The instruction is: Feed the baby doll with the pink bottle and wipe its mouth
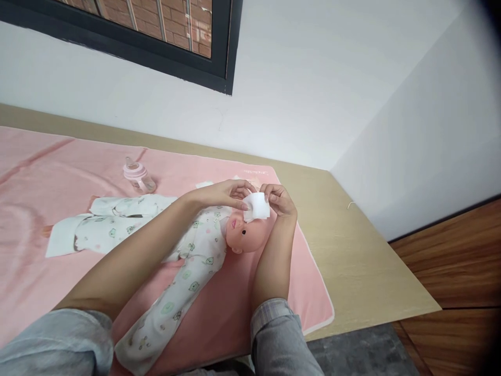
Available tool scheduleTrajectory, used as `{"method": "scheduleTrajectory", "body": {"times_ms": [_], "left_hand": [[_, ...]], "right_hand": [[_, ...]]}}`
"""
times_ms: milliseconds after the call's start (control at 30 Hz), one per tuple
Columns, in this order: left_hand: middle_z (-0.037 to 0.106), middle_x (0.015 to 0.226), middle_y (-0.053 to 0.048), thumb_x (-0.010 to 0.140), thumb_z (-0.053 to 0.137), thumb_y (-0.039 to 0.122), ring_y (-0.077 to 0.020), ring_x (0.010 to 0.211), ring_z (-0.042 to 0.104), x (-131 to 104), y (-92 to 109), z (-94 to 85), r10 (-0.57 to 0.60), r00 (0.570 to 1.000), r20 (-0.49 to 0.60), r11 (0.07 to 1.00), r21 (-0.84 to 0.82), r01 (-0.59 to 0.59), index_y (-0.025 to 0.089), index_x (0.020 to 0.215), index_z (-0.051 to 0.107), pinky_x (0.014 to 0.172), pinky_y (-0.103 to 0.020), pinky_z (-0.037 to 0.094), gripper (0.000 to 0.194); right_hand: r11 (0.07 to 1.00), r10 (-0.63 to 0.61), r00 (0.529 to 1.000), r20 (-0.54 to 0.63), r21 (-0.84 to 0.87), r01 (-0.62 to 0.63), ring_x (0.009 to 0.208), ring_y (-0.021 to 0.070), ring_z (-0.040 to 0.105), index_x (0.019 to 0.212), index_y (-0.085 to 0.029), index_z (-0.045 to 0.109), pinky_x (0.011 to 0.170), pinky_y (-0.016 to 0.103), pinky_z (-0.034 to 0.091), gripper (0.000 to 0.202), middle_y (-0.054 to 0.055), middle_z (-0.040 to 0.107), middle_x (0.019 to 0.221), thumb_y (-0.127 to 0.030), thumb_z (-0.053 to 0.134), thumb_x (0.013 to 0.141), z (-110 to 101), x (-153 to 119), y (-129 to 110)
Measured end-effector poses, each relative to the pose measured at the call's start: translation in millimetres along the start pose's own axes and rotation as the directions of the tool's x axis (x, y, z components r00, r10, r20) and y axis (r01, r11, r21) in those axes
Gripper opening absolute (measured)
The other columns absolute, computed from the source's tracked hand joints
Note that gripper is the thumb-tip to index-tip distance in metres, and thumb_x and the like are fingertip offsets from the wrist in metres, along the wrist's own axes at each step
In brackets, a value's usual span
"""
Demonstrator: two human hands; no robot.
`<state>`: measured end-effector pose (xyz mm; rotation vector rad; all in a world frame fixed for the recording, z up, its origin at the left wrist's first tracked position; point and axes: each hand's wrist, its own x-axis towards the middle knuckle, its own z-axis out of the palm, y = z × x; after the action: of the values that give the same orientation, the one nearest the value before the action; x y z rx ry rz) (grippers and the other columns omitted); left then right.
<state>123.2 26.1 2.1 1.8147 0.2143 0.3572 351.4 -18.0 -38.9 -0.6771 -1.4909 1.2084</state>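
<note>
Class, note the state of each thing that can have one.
Pink fabric blanket: spread out, creased.
Pink doll in white printed clothes: lying face up, face partly covered.
White thin square sheet: pinched by the right hand.
Pink and clear baby bottle: on the blanket; upright or lying, unclear.
Grey cloth sleeves: turned up.
Dark-framed window: open or shut, unclear.

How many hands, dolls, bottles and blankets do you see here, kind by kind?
Bare hands, the left hand and the right hand: 2
Baby doll in white patterned clothes: 1
Clear plastic bottle with a pink top: 1
Pink cloth blanket: 1
Total: 5
</note>
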Motion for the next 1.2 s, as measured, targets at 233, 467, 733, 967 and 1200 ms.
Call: {"method": "scheduleTrajectory", "body": {"times_ms": [233,467,733,967,1200], "left_hand": [[0.067,0.089,-0.004,0.075,0.077,0.028,-0.0164,0.080,0.061,-21.3,19.8,7.6,-0.102,0.995,0.012,0.994,0.032,0.101,0.013,0.095,0.068,0.068,-0.023,0.047,0.026],[0.061,0.077,-0.002,0.078,0.075,0.035,-0.0134,0.069,0.055,-35.9,23.1,2.0,-0.027,0.998,-0.058,0.990,0.135,0.035,0.012,0.080,0.071,0.059,-0.020,0.043,0.023],[0.062,0.115,-0.004,0.081,0.075,0.032,-0.0221,0.113,0.055,-47.1,18.5,0.9,0.249,0.918,-0.309,0.947,0.275,-0.164,0.021,0.088,0.076,0.098,-0.028,0.044,0.014],[0.065,0.082,-0.003,0.084,0.067,0.043,-0.0167,0.075,0.059,-57.1,5.1,-6.5,0.001,0.965,-0.261,0.971,0.232,0.062,0.014,0.087,0.069,0.064,-0.023,0.045,0.028],[0.052,0.063,0.001,0.079,0.061,0.036,-0.0132,0.058,0.047,-50.9,-3.3,5.9,-0.167,0.981,-0.102,0.874,0.446,0.195,0.016,0.066,0.057,0.051,-0.023,0.032,0.024]], "right_hand": [[0.994,-0.094,0.987,0.127,-0.051,0.101,0.062,0.0097,0.050,0.068,-0.018,0.067,0.060,0.023,0.041,0.036,0.001,0.057,0.072,-0.052,0.078,0.070,14.7,-6.5,-32.1],[0.966,0.108,0.991,0.077,-0.243,-0.087,0.064,0.0070,0.054,0.073,-0.018,0.065,0.059,0.020,0.047,0.022,-0.001,0.059,0.082,-0.028,0.083,0.065,37.2,-7.1,-56.0],[0.935,0.154,0.975,0.158,-0.343,-0.092,0.097,0.0167,0.066,0.095,-0.021,0.072,0.092,0.035,0.056,0.021,0.002,0.065,0.102,-0.026,0.075,0.075,60.9,3.8,-61.8],[0.981,0.068,0.998,-0.014,-0.180,-0.069,0.109,0.0196,0.065,0.103,-0.023,0.072,0.101,0.039,0.052,0.025,0.005,0.066,0.117,-0.033,0.070,0.081,16.2,1.8,-21.4],[0.951,0.259,0.929,-0.263,0.237,-0.198,0.106,0.0219,0.067,0.102,-0.023,0.067,0.104,0.046,0.048,0.037,0.006,0.070,0.112,-0.043,0.076,0.073,-21.4,-5.8,68.9]]}}
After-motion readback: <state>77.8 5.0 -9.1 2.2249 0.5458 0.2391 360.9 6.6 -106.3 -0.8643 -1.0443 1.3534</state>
